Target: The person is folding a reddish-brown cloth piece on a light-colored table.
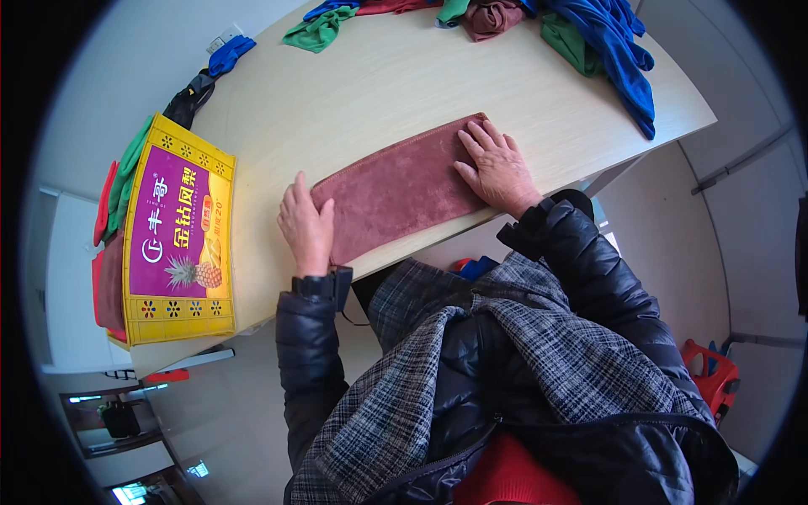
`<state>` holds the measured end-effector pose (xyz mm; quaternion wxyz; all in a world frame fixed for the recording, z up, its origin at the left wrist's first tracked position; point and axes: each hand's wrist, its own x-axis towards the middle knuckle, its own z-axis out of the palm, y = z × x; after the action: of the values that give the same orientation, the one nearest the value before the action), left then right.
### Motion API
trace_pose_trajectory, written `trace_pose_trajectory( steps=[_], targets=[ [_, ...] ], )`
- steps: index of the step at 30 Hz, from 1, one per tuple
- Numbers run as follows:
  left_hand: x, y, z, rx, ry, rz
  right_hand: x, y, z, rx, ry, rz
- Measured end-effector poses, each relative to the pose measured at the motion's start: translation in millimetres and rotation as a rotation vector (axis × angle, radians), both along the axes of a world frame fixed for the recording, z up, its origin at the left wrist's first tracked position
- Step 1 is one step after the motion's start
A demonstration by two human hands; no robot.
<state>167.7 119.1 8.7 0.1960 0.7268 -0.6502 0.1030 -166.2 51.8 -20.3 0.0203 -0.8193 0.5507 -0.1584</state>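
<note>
A brown towel (400, 189), folded into a long flat rectangle with a stitched edge, lies on the pale wooden table (337, 93) in front of me. My right hand (498, 167) rests flat on its right end, fingers spread. At the towel's left end stands my left hand (305, 223), fingers stretched out and the thumb by the cloth's edge. Whether that thumb presses on the towel, I cannot tell. Neither hand grips anything.
To the left stands a yellow and purple carton (181, 236) with a pineapple picture, holding green, red and brown cloths. Crumpled blue cloths (602, 38), a green cloth (320, 29) and a brown cloth (492, 18) lie along the far edge. A red plastic stool (709, 376) stands at the lower right.
</note>
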Motion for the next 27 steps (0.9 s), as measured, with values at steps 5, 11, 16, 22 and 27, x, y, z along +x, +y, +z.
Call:
trace_pose_trajectory(
  steps=[5, 11, 16, 22, 27],
  targets=[
    [-34, 50, -4, 0.017, -0.016, -0.301, -1, 1, -1, -0.007, 0.0, -0.007],
    [-16, 85, -16, 0.075, -0.129, -0.375, 0, 0, -2, -0.018, 0.003, 0.005],
    [-6, 89, -23, 0.027, -0.249, -0.367, 0, 0, 0, -0.012, 0.001, 0.007],
    [-9, 93, -12, 0.016, -0.3, -0.359, 0, -1, -2, -0.018, -0.007, 0.019],
    [-28, 79, 15, 0.078, 0.089, -0.382, 8, 4, 12, -0.044, 0.069, 0.016]
  ],
)
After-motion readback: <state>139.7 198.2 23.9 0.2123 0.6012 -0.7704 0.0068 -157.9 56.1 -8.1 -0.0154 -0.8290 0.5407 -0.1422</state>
